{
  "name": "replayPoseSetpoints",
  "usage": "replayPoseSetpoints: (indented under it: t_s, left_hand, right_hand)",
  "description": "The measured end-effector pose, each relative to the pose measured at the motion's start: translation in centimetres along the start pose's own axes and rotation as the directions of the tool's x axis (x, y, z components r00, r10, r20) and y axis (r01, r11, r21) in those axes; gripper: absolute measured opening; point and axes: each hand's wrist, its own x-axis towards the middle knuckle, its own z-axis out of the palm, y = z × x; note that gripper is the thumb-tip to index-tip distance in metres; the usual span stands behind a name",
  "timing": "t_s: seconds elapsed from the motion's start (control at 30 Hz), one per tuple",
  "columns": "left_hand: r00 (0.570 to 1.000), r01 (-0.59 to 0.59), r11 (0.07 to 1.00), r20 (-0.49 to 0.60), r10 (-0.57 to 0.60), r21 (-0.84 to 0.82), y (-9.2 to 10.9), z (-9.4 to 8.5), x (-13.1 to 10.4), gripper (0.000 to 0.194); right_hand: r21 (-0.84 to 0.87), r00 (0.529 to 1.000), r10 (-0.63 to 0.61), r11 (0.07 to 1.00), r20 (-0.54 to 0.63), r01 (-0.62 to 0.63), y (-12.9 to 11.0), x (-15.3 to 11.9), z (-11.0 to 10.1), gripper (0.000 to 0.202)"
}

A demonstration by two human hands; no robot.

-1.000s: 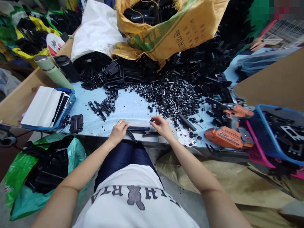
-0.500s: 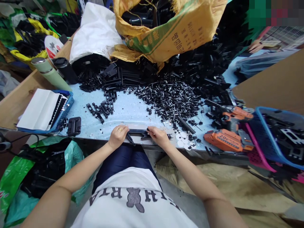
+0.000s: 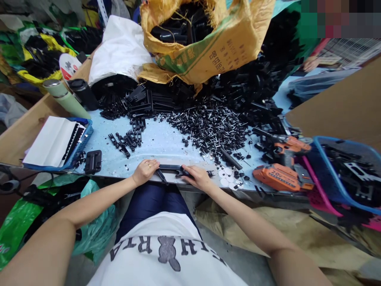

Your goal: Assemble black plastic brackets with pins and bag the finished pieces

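Observation:
Both my hands are at the front edge of the table, at either end of a long black plastic bar point(image 3: 170, 167). Closed fingers of my left hand point(image 3: 145, 171) grip its left end, where a short black arm point(image 3: 161, 176) angles down toward me. My right hand point(image 3: 197, 176) has its thumb and fingers closed round the right end, beside a forked black piece point(image 3: 179, 173). Just beyond lie a heap of small black-headed metal pins point(image 3: 212, 129) and, to the left, several small black links point(image 3: 126, 141).
An orange cordless drill point(image 3: 278, 176) lies right, beside a blue basket point(image 3: 318, 159) of black parts. Left are a basket point(image 3: 87, 133) with papers, a green flask point(image 3: 67, 99) and a black cup point(image 3: 83, 93). A yellow sack point(image 3: 214, 51) stands behind. Another person's hand point(image 3: 311, 63) shows far right.
My right hand's fingers have shifted from a pinch to lying lower along the bar's right end. My left hand keeps its grip. The whole view has shifted slightly.

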Motion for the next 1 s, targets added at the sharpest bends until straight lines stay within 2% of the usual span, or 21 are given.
replayPoseSetpoints:
  t_s: [0.1, 0.17, 0.27, 0.37, 0.47, 0.57, 0.63, 0.7, 0.77, 0.87, 0.9, 0.93, 1.0]
  left_hand:
    - [1.000, 0.025, 0.989, 0.004, -0.026, 0.144, 1.4, -0.4, 0.1, 0.023]
    - [0.999, 0.007, 0.978, 0.037, -0.015, 0.209, 2.7, -0.2, 0.7, 0.029]
    - [0.984, -0.066, 0.982, 0.177, 0.034, 0.176, 4.0, 0.9, 3.0, 0.038]
    - [0.969, -0.018, 0.990, 0.247, -0.017, 0.140, 4.3, 1.3, 5.6, 0.036]
    - [0.978, -0.019, 1.000, 0.207, 0.013, 0.023, 5.5, -1.1, 6.6, 0.049]
    - [0.986, -0.100, 0.950, 0.102, 0.135, -0.294, 8.7, -5.0, 5.6, 0.055]
    - [0.990, -0.123, 0.870, -0.002, 0.139, -0.478, 10.9, -7.3, 4.7, 0.059]
    - [0.997, -0.074, 0.836, -0.024, 0.073, -0.544, 12.1, -8.6, 4.2, 0.059]
    - [0.999, -0.007, 0.860, 0.033, 0.028, -0.510, 11.8, -8.9, 4.2, 0.055]
    - [0.990, 0.046, 0.955, 0.141, -0.004, -0.294, 8.9, -7.8, 4.8, 0.050]
    - [0.985, 0.082, 0.981, 0.164, -0.053, -0.178, 7.6, -7.2, 5.0, 0.051]
    - [0.970, 0.156, 0.987, 0.192, -0.148, -0.028, 6.4, -6.6, 5.2, 0.052]
    - [0.919, 0.264, 0.939, 0.238, -0.314, 0.220, 4.5, -5.5, 5.5, 0.056]
  right_hand:
    - [-0.089, 0.996, -0.011, 0.996, 0.089, 0.019, 0.2, 0.1, -0.7, 0.047]
    - [-0.214, 0.992, 0.053, 0.977, 0.114, -0.027, 0.5, 0.0, -1.2, 0.052]
    - [-0.367, 0.977, 0.188, 0.919, 0.096, -0.141, 0.8, -0.1, -2.1, 0.058]
    - [-0.372, 0.984, 0.162, 0.920, 0.072, -0.124, 0.5, 0.1, -3.6, 0.062]
    - [-0.179, 0.999, -0.026, 0.983, 0.045, 0.034, -1.1, 0.0, -5.9, 0.062]
    - [0.108, 0.981, -0.191, 0.977, 0.044, 0.185, -3.8, -0.9, -7.5, 0.050]
    - [0.185, 0.977, -0.209, 0.963, 0.043, 0.198, -5.5, -1.3, -7.6, 0.033]
    - [0.183, 0.983, -0.179, 0.969, 0.045, 0.168, -6.4, -1.3, -7.1, 0.027]
    - [0.178, 0.988, -0.146, 0.975, 0.053, 0.134, -6.4, -0.5, -6.3, 0.031]
    - [0.194, 0.994, -0.086, 0.978, 0.071, 0.071, -5.5, 1.7, -5.5, 0.027]
    - [0.171, 0.995, -0.037, 0.985, 0.093, 0.021, -5.1, 2.7, -5.3, 0.035]
    - [0.114, 0.991, 0.034, 0.992, 0.128, -0.049, -4.8, 3.6, -5.3, 0.043]
    - [-0.075, 0.963, 0.184, 0.982, 0.195, -0.172, -4.6, 5.5, -5.3, 0.050]
